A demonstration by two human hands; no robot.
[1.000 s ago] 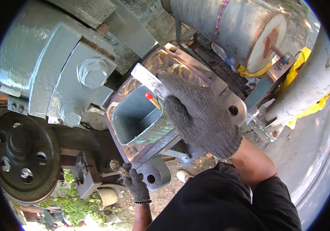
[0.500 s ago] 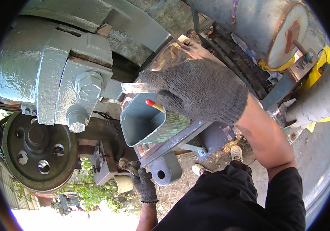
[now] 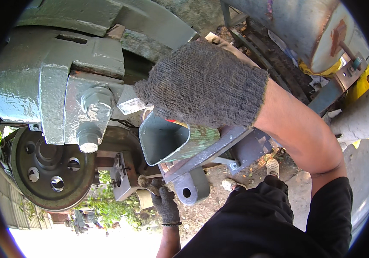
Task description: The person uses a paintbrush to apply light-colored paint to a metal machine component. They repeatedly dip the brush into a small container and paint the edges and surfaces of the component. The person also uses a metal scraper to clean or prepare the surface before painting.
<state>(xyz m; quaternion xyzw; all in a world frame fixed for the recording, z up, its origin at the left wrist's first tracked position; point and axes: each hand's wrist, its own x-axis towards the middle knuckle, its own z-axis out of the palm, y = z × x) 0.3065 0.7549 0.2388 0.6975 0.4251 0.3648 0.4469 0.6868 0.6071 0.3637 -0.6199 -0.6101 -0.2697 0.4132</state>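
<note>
Your right hand (image 3: 201, 84) gripped a flat pale strip (image 3: 131, 105), pointing toward 9 o'clock | green container (image 3: 199, 139) lay at its 7 o'clock | left hand (image 3: 167, 204) lower, hold unclear.

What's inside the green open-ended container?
Inner walls, darkening with depth. By the rim of the green container, a sliver of red-tipped stick shows; the gloved right hand covers part of it. Bottom too dark to make out.

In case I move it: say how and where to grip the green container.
The green container is probably best pinched at its near rim, from the person's side: the mouth is open, the wall looks thin and that edge is uncovered, while the right hand partly hides the far side.
</note>
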